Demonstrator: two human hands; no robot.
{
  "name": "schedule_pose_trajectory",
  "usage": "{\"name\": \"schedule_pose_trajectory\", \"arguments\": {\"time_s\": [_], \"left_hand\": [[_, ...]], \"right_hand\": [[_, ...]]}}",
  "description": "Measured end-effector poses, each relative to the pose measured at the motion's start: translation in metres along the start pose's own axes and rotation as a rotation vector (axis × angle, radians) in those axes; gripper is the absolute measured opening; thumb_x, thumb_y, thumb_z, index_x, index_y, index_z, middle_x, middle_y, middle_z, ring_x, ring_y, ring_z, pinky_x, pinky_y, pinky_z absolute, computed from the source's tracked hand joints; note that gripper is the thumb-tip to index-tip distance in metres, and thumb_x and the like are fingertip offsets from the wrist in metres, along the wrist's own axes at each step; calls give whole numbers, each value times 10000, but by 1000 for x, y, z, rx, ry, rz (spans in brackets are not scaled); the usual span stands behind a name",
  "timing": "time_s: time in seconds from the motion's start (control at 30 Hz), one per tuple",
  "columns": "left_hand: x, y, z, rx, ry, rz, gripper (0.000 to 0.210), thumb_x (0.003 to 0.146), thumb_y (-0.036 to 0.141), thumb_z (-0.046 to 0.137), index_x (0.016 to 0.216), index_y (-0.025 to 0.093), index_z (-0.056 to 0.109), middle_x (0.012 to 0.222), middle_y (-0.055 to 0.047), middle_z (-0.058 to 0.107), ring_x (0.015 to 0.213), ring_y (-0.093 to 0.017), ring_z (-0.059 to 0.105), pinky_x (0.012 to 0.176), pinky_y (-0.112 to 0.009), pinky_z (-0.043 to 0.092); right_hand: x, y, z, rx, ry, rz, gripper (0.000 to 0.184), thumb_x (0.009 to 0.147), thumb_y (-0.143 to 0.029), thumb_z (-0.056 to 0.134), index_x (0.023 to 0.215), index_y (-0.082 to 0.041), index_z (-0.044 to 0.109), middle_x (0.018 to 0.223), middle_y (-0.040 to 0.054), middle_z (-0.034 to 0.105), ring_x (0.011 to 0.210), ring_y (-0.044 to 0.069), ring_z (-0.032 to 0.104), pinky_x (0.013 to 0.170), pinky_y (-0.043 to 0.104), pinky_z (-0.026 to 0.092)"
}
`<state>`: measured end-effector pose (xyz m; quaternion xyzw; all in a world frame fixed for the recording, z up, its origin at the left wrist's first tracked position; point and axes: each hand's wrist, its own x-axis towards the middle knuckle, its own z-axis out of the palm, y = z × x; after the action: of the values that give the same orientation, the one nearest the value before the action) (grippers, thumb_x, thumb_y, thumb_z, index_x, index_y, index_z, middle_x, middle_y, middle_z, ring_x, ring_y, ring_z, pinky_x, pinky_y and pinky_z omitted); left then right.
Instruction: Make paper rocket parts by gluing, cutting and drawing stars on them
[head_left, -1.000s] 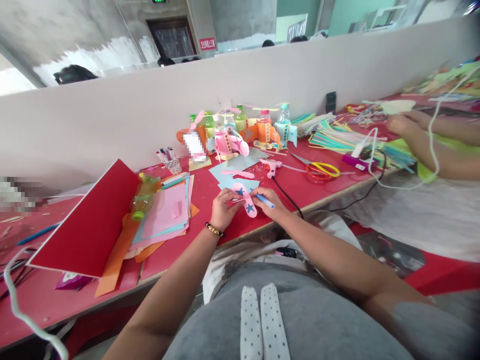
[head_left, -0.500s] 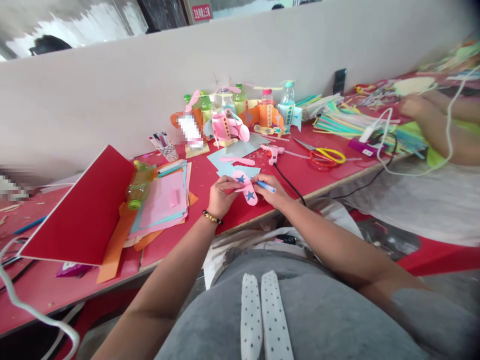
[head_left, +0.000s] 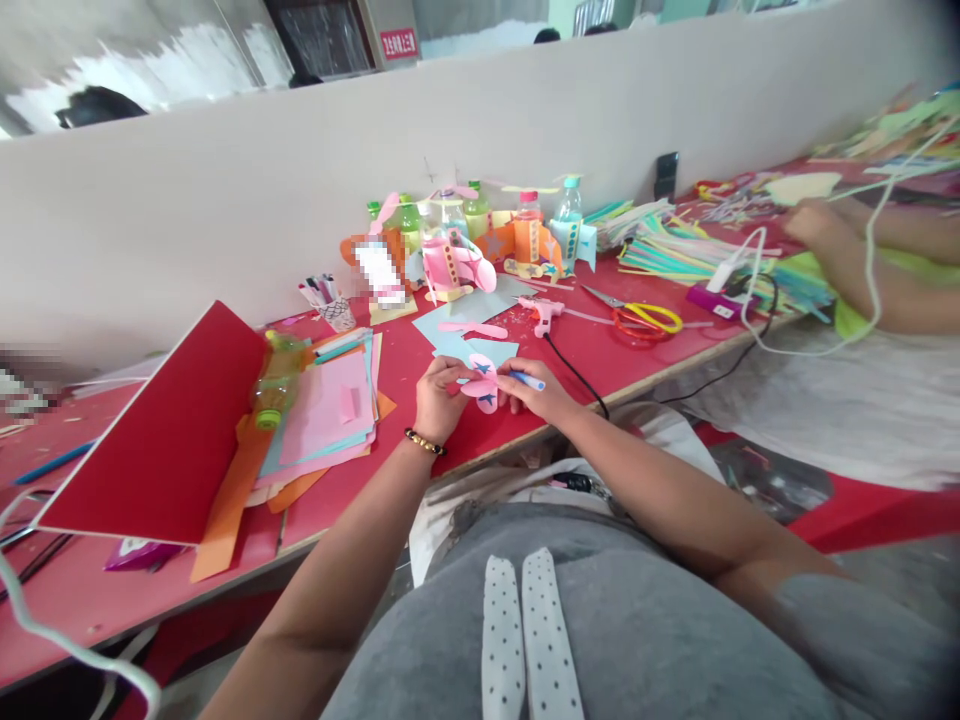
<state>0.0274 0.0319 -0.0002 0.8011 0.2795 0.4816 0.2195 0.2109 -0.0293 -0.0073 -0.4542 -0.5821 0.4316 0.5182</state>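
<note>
Between my two hands is a pink paper cutout (head_left: 483,364) with rounded ends and blue stars. My left hand (head_left: 441,395), a beaded bracelet at its wrist, pinches the cutout from the left. In my right hand (head_left: 551,393) lies a blue and white pen (head_left: 531,380), while its fingertips are at the cutout's right side. Just beyond are a pink paper strip (head_left: 480,328) and light blue paper (head_left: 461,342) on the red table. A pink glue gun (head_left: 545,313) rests behind my right hand, its black cord trailing toward the table edge.
Scissors (head_left: 646,318) lie right of the glue gun. Decorated bottles (head_left: 528,235) line the wall. On the left are stacked coloured papers (head_left: 322,400), a pen cup (head_left: 336,313), a green-capped bottle (head_left: 271,385) and a tilted red board (head_left: 165,440). Another person's arm (head_left: 847,250) is at right.
The starred cutout has tilted and appears foreshortened, its lower end now nearer my fingers. My right hand has shifted slightly left, with the pen still in it. The camera view has moved slightly.
</note>
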Motion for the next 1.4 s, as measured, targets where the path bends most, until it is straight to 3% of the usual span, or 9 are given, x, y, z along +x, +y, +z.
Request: {"name": "schedule_pose_trajectory", "arguments": {"time_s": [0.27, 0.53, 0.77, 1.4], "left_hand": [[-1, 1, -1, -14, 31, 42, 146, 742, 88, 657, 762, 210, 734, 867, -39, 621, 818, -162, 614, 733, -282, 509], [-2, 0, 1, -8, 45, 66, 115, 742, 105, 670, 769, 197, 733, 935, -53, 658, 868, -176, 633, 767, -295, 518], [-2, 2, 2, -145, -16, -71, 61, 747, 161, 680, 764, 196, 727, 919, -52, 726, 865, -186, 672, 830, -321, 524], [0, -3, 2, -332, -65, -264, 129, 656, 115, 649, 744, 160, 732, 753, -38, 708, 701, -147, 633, 699, -268, 501]], "right_hand": [[2, 4, 3, -41, -2, 29, 302, 836, -465, 597, 758, -174, 579, 501, -14, 633, 332, 80, 456, 353, 197, 333], [2, 2, 3, -56, -14, 44, 248, 837, -409, 579, 811, -164, 598, 488, -19, 630, 327, 82, 448, 355, 195, 328], [3, 3, 2, -75, -14, 32, 230, 858, -391, 547, 776, -177, 570, 488, -24, 625, 314, 78, 438, 348, 195, 311], [3, 3, 1, -32, -28, 34, 252, 861, -406, 544, 726, -193, 535, 508, -24, 637, 339, 89, 465, 362, 203, 330]]}}
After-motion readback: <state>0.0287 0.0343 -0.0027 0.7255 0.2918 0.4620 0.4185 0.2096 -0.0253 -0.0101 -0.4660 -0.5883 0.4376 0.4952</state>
